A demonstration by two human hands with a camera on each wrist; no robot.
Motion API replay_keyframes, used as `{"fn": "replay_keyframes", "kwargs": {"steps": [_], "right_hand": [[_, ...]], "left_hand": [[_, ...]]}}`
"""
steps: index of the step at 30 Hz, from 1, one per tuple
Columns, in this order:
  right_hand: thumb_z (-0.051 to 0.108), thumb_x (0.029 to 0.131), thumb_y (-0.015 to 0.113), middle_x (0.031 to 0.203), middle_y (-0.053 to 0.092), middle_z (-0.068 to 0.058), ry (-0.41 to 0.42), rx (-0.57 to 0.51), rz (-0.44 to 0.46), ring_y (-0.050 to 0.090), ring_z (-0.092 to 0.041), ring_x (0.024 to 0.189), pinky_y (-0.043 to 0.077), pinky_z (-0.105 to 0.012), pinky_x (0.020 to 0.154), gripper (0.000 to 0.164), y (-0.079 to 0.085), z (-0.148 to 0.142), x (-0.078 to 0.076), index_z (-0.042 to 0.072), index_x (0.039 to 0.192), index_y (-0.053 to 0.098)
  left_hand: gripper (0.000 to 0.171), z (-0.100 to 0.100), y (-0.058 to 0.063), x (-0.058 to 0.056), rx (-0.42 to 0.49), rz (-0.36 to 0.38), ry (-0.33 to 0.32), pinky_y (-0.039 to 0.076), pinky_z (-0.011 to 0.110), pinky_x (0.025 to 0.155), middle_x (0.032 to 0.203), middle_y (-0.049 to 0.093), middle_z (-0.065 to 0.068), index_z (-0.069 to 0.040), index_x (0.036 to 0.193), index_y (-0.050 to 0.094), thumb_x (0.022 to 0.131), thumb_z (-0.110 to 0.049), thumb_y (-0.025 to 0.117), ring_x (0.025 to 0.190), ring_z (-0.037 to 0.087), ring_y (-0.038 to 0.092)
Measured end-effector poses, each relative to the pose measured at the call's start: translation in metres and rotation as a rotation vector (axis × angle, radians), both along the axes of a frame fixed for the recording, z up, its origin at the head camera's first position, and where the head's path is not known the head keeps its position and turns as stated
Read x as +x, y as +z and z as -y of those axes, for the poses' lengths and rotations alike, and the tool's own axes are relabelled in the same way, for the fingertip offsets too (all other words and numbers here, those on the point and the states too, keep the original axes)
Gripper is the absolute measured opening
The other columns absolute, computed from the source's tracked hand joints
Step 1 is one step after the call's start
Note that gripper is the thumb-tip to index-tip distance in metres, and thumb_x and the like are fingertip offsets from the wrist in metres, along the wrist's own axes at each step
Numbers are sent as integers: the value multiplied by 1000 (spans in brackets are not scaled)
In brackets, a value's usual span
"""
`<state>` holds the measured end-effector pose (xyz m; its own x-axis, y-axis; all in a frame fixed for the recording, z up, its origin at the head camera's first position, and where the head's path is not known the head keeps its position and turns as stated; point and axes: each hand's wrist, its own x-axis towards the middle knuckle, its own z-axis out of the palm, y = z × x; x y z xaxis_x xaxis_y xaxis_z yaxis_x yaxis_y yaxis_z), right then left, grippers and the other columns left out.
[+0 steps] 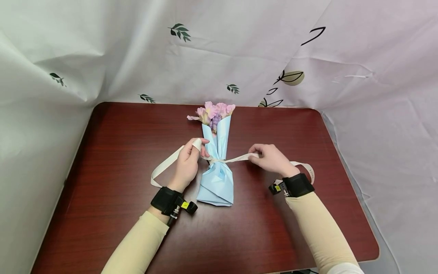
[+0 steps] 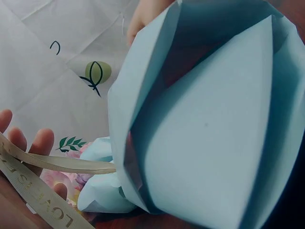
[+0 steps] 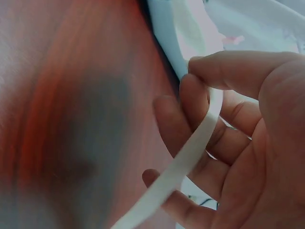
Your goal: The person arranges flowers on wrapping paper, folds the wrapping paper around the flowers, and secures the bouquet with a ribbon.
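A bouquet lies on the table, its pink and purple flowers (image 1: 215, 111) at the far end and light blue wrapping paper (image 1: 216, 186) flaring toward me. A cream ribbon (image 1: 236, 158) is cinched around the paper's narrow waist. Left of that waist, my left hand (image 1: 187, 161) holds one ribbon end, which bends over the fingers and trails leftward in a loop. Gold lettering shows on this ribbon (image 2: 45, 198) in the left wrist view. To the right, my right hand (image 1: 272, 158) pinches the other end between thumb and forefinger; its tail (image 3: 162, 191) hangs past the palm.
The dark red wooden table (image 1: 130, 125) has rounded corners. A pale curtain (image 1: 219, 57) with leaf prints stands behind it and along both sides. Each wrist wears a black strap (image 1: 166, 200) with a small camera. The right ribbon tail (image 1: 308, 169) loops beside the right wrist.
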<state>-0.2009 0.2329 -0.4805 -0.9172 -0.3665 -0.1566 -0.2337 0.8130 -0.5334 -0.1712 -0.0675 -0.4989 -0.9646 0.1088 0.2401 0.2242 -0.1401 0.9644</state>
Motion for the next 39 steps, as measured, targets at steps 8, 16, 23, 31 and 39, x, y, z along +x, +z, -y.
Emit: {"fn": "replay_keyframes", "kwargs": {"steps": [8,16,23,31,39], "right_hand": [[32,89,62,63,58,3,-116,59,-70,50,-17,59,41,-33,59,3,17,-8,-9,30,90,64],[34,88,67,71,64,7,-121,57,-192,56,-15,66,45,-33,62,5,32,10,-20,30,88,64],[40,87,71,64,58,7,-91,99,-265,51,-14,57,41,-33,54,14,41,38,-29,29,85,61],[49,85,72,53,49,4,-64,161,-369,49,-16,50,37,-34,45,27,46,72,-37,27,78,56],[50,84,73,56,50,5,104,270,-466,48,-15,49,35,-32,43,30,55,105,-48,25,79,58]], "left_hand": [[40,-4,-9,-2,14,-30,-4,49,28,74,75,46,18,4,114,60,107,-27,35,76,34,56],[32,-11,-8,2,-16,33,-43,49,33,69,78,47,23,1,117,59,108,-16,33,75,36,52],[27,-19,-6,8,-280,-16,-22,35,26,52,66,47,12,-19,112,65,106,-18,39,57,22,41],[27,-31,-9,13,-491,-112,-54,47,30,83,103,66,-4,-21,109,67,106,-30,41,94,9,59],[24,-39,-9,14,-633,-257,-78,45,32,80,96,60,-5,-17,106,67,104,-20,43,90,11,57]]}}
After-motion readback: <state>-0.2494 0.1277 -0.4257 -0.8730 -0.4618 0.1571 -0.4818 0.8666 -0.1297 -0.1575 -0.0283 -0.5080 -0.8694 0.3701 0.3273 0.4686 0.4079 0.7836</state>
